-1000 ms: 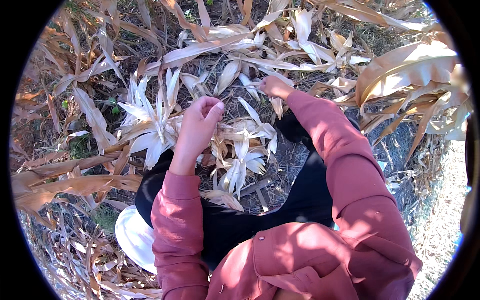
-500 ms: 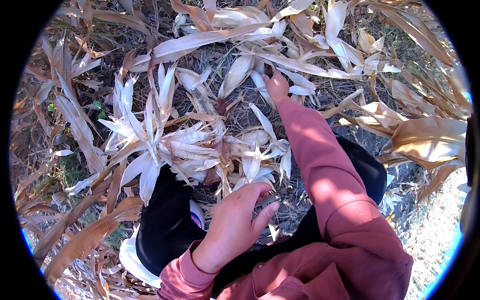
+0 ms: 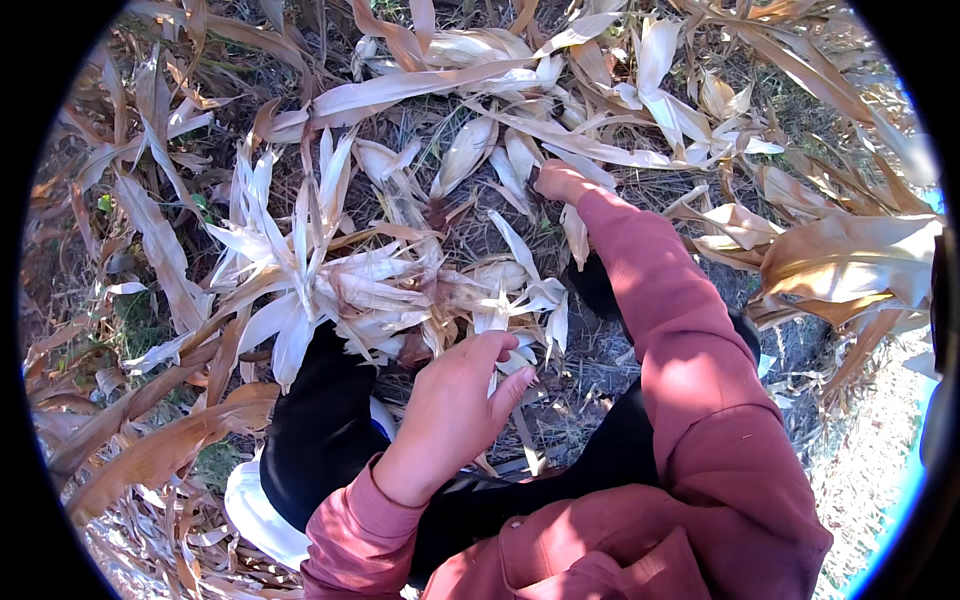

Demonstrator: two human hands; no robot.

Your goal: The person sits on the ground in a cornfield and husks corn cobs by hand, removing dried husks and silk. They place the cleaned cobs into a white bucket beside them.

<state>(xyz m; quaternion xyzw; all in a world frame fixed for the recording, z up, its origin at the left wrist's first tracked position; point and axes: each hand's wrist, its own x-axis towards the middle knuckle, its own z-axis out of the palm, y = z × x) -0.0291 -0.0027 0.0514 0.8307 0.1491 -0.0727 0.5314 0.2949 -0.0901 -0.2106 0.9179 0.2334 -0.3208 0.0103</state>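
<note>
My left hand hovers in front of my body, thumb apart from the curled fingers, with nothing seen in it. Beyond it lies a heap of pale dry corn husks with brown silk. My right arm reaches forward, and its hand is closed low at the ground, fingers partly hidden. A small dark thing shows at the fingertips, too little to name. Just left of that hand are a husk-covered corn ear and another pale husk.
Long dry corn leaves cross the far ground. A broad brown leaf stands at the right, and stalks with leaves lean in from the left. My bent black-trousered leg and white shoe are close by.
My right hand has drawn slightly nearer and stays low among the husks. A pale husk piece now hangs below its wrist. The left hand has shifted slightly left and down.
</note>
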